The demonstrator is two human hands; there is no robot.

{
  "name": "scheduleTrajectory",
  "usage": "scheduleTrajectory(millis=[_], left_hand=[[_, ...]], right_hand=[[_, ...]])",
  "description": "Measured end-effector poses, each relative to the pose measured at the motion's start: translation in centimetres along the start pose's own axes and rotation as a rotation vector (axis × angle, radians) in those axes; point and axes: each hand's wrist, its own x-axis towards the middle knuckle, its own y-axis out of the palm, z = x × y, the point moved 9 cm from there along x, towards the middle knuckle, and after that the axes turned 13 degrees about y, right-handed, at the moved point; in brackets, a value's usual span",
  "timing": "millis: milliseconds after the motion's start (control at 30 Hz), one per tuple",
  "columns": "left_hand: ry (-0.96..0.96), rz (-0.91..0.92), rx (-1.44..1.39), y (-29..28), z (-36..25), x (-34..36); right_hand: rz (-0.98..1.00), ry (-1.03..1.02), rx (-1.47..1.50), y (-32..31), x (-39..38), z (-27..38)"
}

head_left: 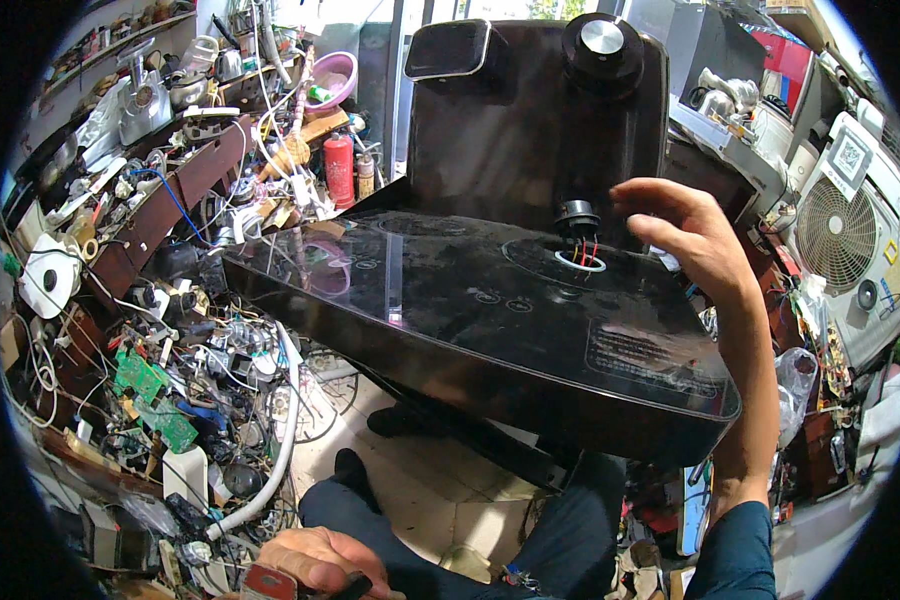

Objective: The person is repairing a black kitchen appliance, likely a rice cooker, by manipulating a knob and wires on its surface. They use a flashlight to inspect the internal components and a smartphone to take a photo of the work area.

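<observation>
Far left, a white gadget with a dark round centre (48, 277) sits amid the clutter, cables looping all round it. Coming inward, green circuit boards (142, 374) lie on a thick heap of parts and wires, and a pale hose (282, 430) curves down beside them. Down at the bottom edge, here's my left hand (322, 556), fingers curled, a worn reddish piece (268, 583) and a dark stick-like piece (354, 586) right at it; the frame cuts them off, so I can't tell whether I'm clamped on either. Farther back, a purple basin (342, 68) leans above a red fire extinguisher (339, 172). And now the big one: the glossy black appliance (440, 290) fills the middle, its broad top tilted in front of me above my legs, dark upright panel (530, 130) rising behind. Toward the right of that top, a black round fitting (576, 214) stands over a white ring (580, 261), red wires (587, 247) running between the two. Above it, the panel carries a silver-faced knob (602, 37). Just right of the fitting comes my right hand (688, 232), well apart from my left, thumb and fingers spread loosely, gripping nothing. Far right, a round fan grille (836, 232) faces in, a clear plastic bag (795, 385) lower down.
</observation>
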Motion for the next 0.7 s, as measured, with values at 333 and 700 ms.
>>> scheduleTrajectory(millis=[333, 700], left_hand=[[0.119, -0.075, 0.3, -3.0, -2.6, -1.5], [0.1, -0.009, 0.312, -2.2, -1.7, -2.0]], right_hand=[[0.268, 0.126, 0.105, 3.8, 3.3, -1.3], [0.197, 0.09, -0.094, 3.9, 4.3, -3.1]])
